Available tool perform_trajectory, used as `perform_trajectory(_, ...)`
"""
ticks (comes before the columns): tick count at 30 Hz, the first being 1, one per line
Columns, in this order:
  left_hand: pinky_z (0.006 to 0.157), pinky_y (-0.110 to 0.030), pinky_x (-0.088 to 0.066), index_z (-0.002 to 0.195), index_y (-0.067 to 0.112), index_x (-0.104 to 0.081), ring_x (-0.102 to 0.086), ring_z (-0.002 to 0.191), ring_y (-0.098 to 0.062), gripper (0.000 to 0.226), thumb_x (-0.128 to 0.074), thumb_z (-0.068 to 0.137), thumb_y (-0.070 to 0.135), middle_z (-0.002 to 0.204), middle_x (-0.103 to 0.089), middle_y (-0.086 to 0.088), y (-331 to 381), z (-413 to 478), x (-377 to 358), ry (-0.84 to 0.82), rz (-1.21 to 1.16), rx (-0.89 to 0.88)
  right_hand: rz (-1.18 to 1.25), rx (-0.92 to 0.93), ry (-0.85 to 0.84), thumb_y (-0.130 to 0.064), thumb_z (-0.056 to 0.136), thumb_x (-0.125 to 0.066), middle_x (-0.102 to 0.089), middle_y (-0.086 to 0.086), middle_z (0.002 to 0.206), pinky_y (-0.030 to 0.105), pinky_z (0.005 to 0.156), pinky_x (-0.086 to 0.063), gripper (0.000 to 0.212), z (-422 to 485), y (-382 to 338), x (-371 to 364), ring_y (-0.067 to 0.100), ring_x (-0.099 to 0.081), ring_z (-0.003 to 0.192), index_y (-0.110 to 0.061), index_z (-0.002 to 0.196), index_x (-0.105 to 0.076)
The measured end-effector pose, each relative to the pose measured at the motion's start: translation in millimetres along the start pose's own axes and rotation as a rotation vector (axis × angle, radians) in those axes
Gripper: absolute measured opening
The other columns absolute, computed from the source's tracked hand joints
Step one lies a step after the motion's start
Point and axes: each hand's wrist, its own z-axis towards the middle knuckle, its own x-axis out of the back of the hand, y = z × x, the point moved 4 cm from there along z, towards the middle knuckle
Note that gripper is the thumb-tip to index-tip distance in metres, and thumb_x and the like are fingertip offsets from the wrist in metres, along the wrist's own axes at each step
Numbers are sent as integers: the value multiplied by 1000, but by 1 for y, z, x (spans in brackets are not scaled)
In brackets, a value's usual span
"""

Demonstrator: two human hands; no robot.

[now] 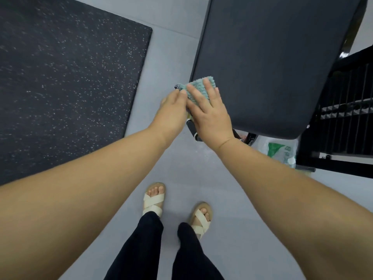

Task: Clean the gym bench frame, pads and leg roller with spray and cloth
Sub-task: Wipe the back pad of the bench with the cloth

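the person is standing at the near corner of the gym bench, and both hands are working the teal cloth (pixel 199 88) against the edge of the dark pad (pixel 272 63). the right hand (pixel 210 114) is lying flat on the cloth with its fingers (pixel 209 85) spread apart, pressing it onto the pad's corner, while the left hand (pixel 171 112) is pinching the cloth's left end with its fingers (pixel 182 93) drawn together on the fabric. no spray bottle is showing anywhere in view, so the work seems to be in the wiping stage rather than the spraying stage. how far the job has got is hard to judge: the pad's wide top looks even and matte, but the view is too soft to tell whether it is already wiped or still untouched. the black frame (pixel 343 122) to the right, with its bars and rails, is sitting well apart from the cloth and is likely still waiting its turn. the leg roller is not clearly in view; a small dark fitting (pixel 192 130) is peeking out just below the right hand, possibly part of the frame. a green and white bag (pixel 282 152) is lying on the grey floor (pixel 171 168) under the bench.
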Motion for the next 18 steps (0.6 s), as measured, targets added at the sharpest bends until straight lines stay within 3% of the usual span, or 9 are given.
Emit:
perform_trajectory(3,88,-12,-21,143,21,-32,-37,118,-4,44,-26,102,36,147,-27,5,-10,-7,-7,22,169,-35,-73,278,-49,3,76,-63,-44,3,139,51,109,-32,66,-12,10,4,42,-43,128,-15,134,-39)
perform_trajectory(5,89,-12,-24,141,17,-33,-39,119,-6,43,-31,101,33,146,-26,3,-15,-14,-15,73,250,-102,-77,394,-62,8,73,-60,-54,5,134,50,106,-36,67,-20,17,11,41,-46,126,-14,133,-40)
perform_trajectory(8,101,-23,-31,138,14,-35,-38,126,-15,42,-39,98,28,143,-29,-1,-15,-25,-30,154,346,-250,-52,452,-70,11,78,-55,-55,6,132,50,105,-36,58,-40,35,19,41,-47,125,-13,129,-45)
perform_trajectory(13,115,-30,-11,145,17,-30,-1,145,-18,49,-36,99,33,156,-9,1,-15,-34,-73,74,637,-310,-107,413,-136,5,85,-37,-37,0,141,44,109,-33,53,-89,84,27,35,-38,131,-17,132,-45)
perform_trajectory(16,115,-30,-7,146,18,-28,9,145,-17,50,-35,99,34,158,-3,2,-17,-40,-100,18,745,-354,-92,251,-138,11,87,-31,-49,7,137,46,104,-40,52,-129,130,46,37,-41,128,-14,128,-52)
perform_trajectory(18,116,-32,-8,146,19,-27,10,145,-16,50,-36,99,34,158,-2,3,-18,-46,-116,5,764,-356,-32,69,-133,19,79,-31,-53,12,133,45,99,-43,60,-163,157,63,41,-42,126,-12,126,-53)
